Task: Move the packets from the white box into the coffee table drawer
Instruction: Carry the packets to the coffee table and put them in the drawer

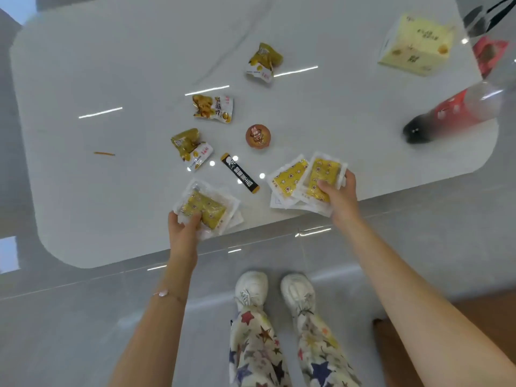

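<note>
At the table [117,236] edge, left hand [183,229] and right hand [339,195] pinch yellow packets [206,209]

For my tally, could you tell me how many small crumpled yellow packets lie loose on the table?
3 crumpled packets: the far packet, the middle packet, the near packet beside the black stick. None appears hidden.

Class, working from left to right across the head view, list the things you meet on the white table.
Orange stick → yellow packet held by the left hand → round brown cup → yellow packets in the right hand → pale yellow box. Items whose places overlap are left out.
</note>
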Demonstrator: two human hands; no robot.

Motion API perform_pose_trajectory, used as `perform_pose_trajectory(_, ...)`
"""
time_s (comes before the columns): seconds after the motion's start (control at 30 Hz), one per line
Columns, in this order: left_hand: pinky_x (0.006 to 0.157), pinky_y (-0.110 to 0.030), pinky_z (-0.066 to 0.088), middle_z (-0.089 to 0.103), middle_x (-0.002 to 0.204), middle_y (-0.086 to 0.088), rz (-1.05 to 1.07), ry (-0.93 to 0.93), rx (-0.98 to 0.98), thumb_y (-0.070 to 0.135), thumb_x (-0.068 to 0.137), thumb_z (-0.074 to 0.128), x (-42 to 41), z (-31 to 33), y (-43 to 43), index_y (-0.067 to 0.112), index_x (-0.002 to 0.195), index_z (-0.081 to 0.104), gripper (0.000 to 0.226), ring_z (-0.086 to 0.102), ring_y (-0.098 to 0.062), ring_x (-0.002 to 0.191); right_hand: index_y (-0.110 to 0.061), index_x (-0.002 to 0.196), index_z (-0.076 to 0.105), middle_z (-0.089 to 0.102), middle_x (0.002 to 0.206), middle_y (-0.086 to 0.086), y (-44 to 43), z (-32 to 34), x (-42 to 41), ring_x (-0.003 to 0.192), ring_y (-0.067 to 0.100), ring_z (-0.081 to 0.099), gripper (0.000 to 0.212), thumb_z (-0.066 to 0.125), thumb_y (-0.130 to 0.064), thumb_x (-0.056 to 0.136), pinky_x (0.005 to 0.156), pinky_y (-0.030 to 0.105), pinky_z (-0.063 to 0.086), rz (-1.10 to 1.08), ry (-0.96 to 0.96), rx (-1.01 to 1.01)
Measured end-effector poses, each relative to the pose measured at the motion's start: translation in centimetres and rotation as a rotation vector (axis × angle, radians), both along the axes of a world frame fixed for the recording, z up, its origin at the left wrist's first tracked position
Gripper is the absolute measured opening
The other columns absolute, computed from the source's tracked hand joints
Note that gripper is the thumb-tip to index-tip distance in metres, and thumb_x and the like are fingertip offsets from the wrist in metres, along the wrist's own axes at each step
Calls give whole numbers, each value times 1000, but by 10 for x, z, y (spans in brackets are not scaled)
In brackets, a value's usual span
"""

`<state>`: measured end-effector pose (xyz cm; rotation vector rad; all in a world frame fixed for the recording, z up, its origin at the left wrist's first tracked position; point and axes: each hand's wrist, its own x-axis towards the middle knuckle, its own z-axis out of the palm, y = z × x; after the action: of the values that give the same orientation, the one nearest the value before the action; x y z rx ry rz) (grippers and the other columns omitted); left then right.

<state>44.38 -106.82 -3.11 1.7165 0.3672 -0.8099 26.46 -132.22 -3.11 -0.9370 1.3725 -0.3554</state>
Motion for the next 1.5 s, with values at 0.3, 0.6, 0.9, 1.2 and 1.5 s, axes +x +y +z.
perform_pose_trajectory(0.3,88,-29,51,58,107,5,47,-267,130,12,91,60,-9,-39,-17,20,114,47,27,58,-10,99,-24,135,36,55,113,-13,-10,-52,16,103,6,59,60,66,-10,86,89,31,54,200,78,-246)
perform_pose_trajectory(0.6,111,-32,28,40,145,-1,-250,-628,378,28,89,62,-22,-34,7,22,142,38,59,34,-16,135,-10,134,47,47,137,7,27,-32,-2,126,19,41,54,66,-22,85,107,20,28,436,229,-825)
perform_pose_trajectory(0.9,112,-43,25,36,147,-13,-486,-801,434,26,91,58,-61,-56,42,17,140,44,52,29,-28,137,-20,137,50,52,134,12,107,-91,-35,125,33,46,63,47,-58,88,104,46,34,1439,523,-878)
perform_pose_trajectory(1.2,113,-41,23,30,150,-7,-490,-771,430,28,92,54,-75,-80,68,22,142,39,53,24,-21,140,-33,152,16,25,156,13,106,-144,5,143,35,21,77,36,-70,88,116,55,14,1712,764,-762)
perform_pose_trajectory(1.5,114,-50,24,31,150,-6,-501,-754,423,25,92,53,-82,-70,60,24,142,38,53,25,-20,140,-33,151,15,32,152,13,107,-137,-6,142,34,25,83,35,-77,83,113,58,20,1579,661,-560)
